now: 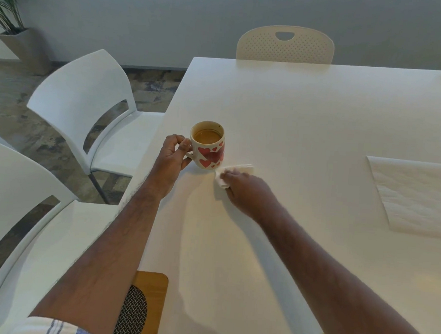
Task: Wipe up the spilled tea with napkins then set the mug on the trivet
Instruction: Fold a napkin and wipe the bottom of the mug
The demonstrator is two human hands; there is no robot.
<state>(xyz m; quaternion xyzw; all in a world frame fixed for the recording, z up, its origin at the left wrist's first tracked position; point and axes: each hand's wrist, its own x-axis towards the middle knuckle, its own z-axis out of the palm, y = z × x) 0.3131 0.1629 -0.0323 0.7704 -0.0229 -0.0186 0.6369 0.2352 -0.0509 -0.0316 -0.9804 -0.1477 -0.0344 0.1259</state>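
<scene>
Bare forearms; left sleeve (pixel 54 328) white with blue-grey stripes, short.

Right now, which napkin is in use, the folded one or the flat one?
The folded napkin beside the mug, under the right hand. The flat napkin lies untouched, far right.
</scene>
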